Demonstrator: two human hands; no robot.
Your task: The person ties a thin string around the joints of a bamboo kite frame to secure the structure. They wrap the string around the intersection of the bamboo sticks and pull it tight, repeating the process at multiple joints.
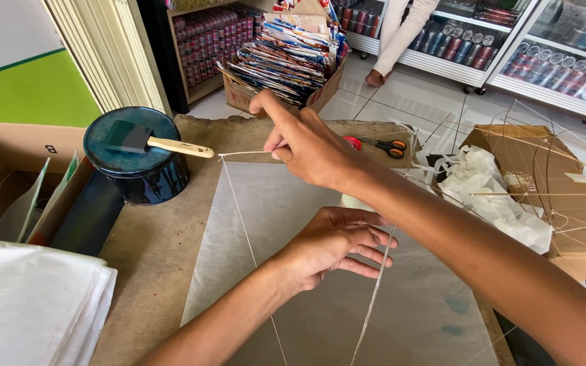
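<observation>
Pale translucent sheet of thin paper [286, 224] crossed by cream slender sticks [374, 298], dark teal round tin [137, 159] topped by a teal-bristled brush with a pale wooden handle [164, 144], red-and-orange-handled scissors [378, 144], brown cardboard box [571, 203], crumpled white paper scraps [490, 196].

Open counter [150, 251] lies left of the translucent sheet [306, 298]; the lidded pot [137, 159], scissors [384, 145] and cardboard box [564, 203] hem it.
</observation>
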